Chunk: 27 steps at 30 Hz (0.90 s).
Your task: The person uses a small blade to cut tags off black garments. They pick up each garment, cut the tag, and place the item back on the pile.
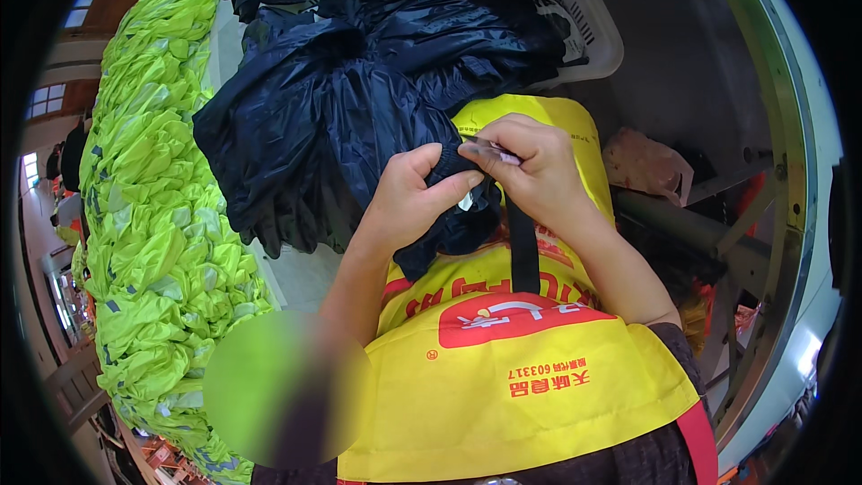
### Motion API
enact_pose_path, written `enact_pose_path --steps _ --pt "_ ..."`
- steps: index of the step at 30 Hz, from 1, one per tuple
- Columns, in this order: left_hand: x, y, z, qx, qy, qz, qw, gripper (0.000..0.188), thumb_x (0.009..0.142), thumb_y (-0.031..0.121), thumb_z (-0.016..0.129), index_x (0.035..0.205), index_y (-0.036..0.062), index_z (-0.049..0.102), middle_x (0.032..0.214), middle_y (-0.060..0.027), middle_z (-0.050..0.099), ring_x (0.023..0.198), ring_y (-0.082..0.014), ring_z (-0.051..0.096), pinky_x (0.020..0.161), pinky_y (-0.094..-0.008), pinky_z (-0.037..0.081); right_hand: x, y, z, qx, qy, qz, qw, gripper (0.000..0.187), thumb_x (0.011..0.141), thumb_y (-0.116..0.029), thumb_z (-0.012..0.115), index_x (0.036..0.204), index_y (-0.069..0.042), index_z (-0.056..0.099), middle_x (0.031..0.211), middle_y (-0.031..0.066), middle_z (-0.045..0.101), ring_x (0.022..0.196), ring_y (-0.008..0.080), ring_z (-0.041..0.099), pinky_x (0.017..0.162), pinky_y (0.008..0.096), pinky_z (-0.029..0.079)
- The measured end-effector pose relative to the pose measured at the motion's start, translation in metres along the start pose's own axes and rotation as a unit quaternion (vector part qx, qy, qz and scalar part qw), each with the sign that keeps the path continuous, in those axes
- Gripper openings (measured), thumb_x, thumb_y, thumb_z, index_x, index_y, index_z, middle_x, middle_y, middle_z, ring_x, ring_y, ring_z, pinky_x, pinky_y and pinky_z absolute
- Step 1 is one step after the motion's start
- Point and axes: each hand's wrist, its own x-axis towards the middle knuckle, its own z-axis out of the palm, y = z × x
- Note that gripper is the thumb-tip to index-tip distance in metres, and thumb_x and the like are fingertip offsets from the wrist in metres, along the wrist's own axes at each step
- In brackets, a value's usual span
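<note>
A shiny navy garment [337, 108] is heaped in front of me, its lower part hanging over my lap. My left hand [409, 193] is closed on a gathered, elastic-looking edge of it, thumb and fingers pinching the cloth. A small white patch, perhaps a label, shows just below that thumb. Close beside it, my right hand [539, 166] is closed around a small slim tool [508, 158] with a dark narrow tip and a pale pinkish part. The fingers hide most of the tool, so its kind cannot be made out. Its tip is next to the navy edge.
Along the left lies a long pile of bright yellow-green garments [171, 216]. A white plastic basket [611, 49] with more dark cloth stands at the far side. I wear a yellow apron [503, 395]. A metal frame [795, 189] rises on the right, near a crumpled pinkish bag [646, 166].
</note>
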Motion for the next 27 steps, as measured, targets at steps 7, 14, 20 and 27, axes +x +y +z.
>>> enact_pose_path --steps 7,14,20,27 --pt "0.001 0.001 -0.001 -0.057 0.035 -0.009 0.998 0.013 0.079 0.011 0.068 0.078 0.0029 0.058 0.067 0.0064 0.05 0.062 -0.0008 0.041 0.051 -0.0192 0.033 0.012 0.003 0.002 0.023 -0.024 0.047 0.998 0.011 0.082 -0.013 0.063 0.083 -0.002 0.063 0.067 0.0034 0.057 0.059 0.012 0.054 0.051 0.025 0.04" --pt "-0.002 0.004 -0.006 -0.174 0.017 -0.052 0.983 0.01 0.081 0.008 0.065 0.09 0.0025 0.062 0.079 0.001 0.063 0.068 -0.0042 0.056 0.063 -0.0188 0.045 0.011 0.008 -0.02 0.251 -0.021 0.158 0.955 0.031 0.091 -0.028 0.047 0.093 0.0 0.061 0.08 0.0048 0.059 0.073 0.0129 0.053 0.066 0.0259 0.042" --pt "-0.002 0.0 -0.011 -0.221 0.005 -0.047 0.974 0.009 0.082 0.006 0.064 0.088 0.0009 0.061 0.08 0.001 0.062 0.07 -0.004 0.055 0.063 -0.0184 0.045 -0.009 0.024 -0.027 0.146 -0.13 0.116 0.974 0.032 0.091 -0.029 0.046 0.087 0.001 0.059 0.076 0.0088 0.056 0.072 0.0176 0.054 0.066 0.0285 0.042" --pt "-0.004 -0.002 -0.014 -0.203 -0.024 -0.018 0.979 0.013 0.081 0.005 0.064 0.093 0.0002 0.062 0.081 -0.0001 0.063 0.07 -0.0047 0.056 0.064 -0.0188 0.045 0.0 0.012 -0.016 0.099 -0.169 0.054 0.979 0.033 0.087 -0.032 0.052 0.085 0.0 0.059 0.071 0.013 0.056 0.066 0.0247 0.055 0.06 0.0323 0.041"
